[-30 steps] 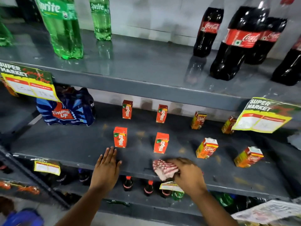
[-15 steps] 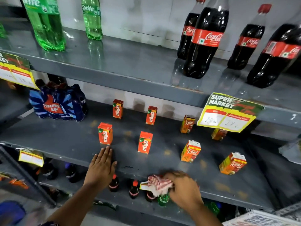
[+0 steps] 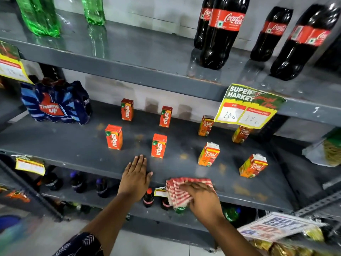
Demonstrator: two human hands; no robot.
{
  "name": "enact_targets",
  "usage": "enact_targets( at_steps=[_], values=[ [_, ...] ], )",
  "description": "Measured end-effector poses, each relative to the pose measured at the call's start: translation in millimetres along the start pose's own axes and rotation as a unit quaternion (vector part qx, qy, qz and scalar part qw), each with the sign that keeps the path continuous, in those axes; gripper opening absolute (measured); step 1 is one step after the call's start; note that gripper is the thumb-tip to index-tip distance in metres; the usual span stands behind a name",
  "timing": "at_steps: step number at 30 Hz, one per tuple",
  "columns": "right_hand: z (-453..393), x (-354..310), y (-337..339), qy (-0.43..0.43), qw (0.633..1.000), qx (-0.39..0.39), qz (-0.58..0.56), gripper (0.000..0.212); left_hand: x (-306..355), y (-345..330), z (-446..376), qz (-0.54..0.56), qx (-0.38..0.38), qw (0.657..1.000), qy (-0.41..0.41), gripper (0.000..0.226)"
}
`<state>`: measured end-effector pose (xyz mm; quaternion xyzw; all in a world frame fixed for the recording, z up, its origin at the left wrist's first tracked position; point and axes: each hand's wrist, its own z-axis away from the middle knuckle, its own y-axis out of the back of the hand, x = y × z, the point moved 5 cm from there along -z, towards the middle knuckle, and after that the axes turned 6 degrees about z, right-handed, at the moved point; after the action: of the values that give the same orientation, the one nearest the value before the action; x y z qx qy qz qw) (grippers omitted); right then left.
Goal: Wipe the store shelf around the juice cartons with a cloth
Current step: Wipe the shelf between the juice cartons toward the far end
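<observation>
A grey metal shelf [image 3: 77, 145] carries several small juice cartons. Red Maaza cartons stand at the left, one of them front left [image 3: 113, 137] and one front middle [image 3: 159, 145]. Orange Real cartons stand at the right, among them one [image 3: 208, 154] and one tilted [image 3: 253, 165]. My right hand [image 3: 203, 197] presses a red-and-white striped cloth [image 3: 178, 189] on the shelf's front edge, below the front cartons. My left hand [image 3: 135, 174] lies flat with fingers spread on the front edge, just below the middle Maaza carton.
A blue Thums Up multipack [image 3: 55, 102] sits at the shelf's left. Cola bottles [image 3: 224, 32] and green bottles [image 3: 39, 15] stand on the shelf above. A price sign [image 3: 247, 106] hangs over the right rear cartons. Small bottles [image 3: 148, 197] fill the shelf below.
My right hand and the cloth have slid from the shelf surface down onto its front edge and spread flatter. My left hand stays flat on the edge. The camera has shifted right.
</observation>
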<state>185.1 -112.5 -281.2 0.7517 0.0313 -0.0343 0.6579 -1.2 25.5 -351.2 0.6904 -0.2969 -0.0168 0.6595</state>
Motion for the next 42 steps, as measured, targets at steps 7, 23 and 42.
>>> enact_targets(
  at_steps=[7,23,42],
  values=[
    [-23.6,34.5,22.1,-0.092,0.995,0.028,0.006,0.066,1.8,1.1,-0.2,-0.001,0.015,1.000,-0.001,0.061],
    [5.5,87.3,22.9,-0.153,0.988,0.016,-0.012,0.062,40.9,4.1,16.4,0.057,0.065,0.996,-0.017,0.057],
    [31.2,104.3,15.2,-0.137,0.990,-0.007,0.028,0.056,92.9,-30.7,-3.5,-0.006,-0.046,0.990,-0.135,0.061]
  ],
)
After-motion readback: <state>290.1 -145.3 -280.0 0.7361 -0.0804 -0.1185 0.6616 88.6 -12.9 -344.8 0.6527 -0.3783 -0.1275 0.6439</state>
